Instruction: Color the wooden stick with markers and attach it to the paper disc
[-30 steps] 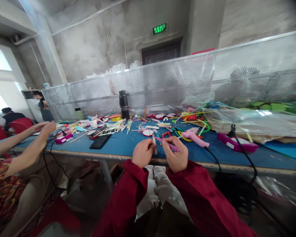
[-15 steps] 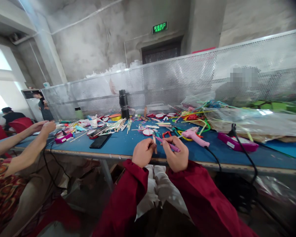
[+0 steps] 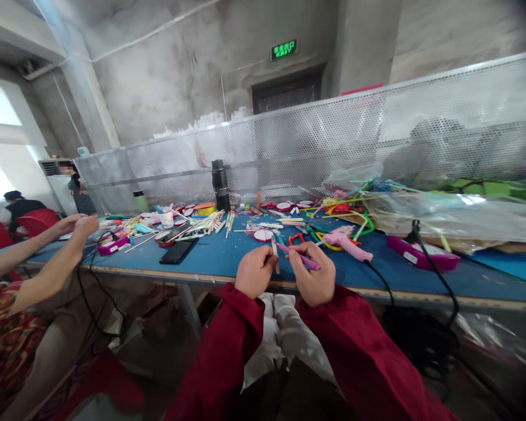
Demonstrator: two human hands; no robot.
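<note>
My left hand [image 3: 256, 271] is closed on a thin flat wooden stick [image 3: 274, 245], held upright near the front edge of the table. In my right hand [image 3: 314, 273] is a purple pen [image 3: 305, 258], pinched by the fingers with its tip pointing left, close to the stick. Whether the tip touches the stick I cannot tell. Just beyond my hands lies a round white disc with a red rim [image 3: 263, 235]. A pink glue gun [image 3: 349, 243] rests to the right of my right hand, its black cord running off the table edge.
Loose sticks [image 3: 208, 223] and craft scraps cover the back of the blue table [image 3: 219, 257]. A black phone [image 3: 177, 251], a black flask [image 3: 220, 184], a purple box with a cord [image 3: 423, 252] and plastic bags [image 3: 460, 213] lie around. At left are another person's hands [image 3: 76, 227].
</note>
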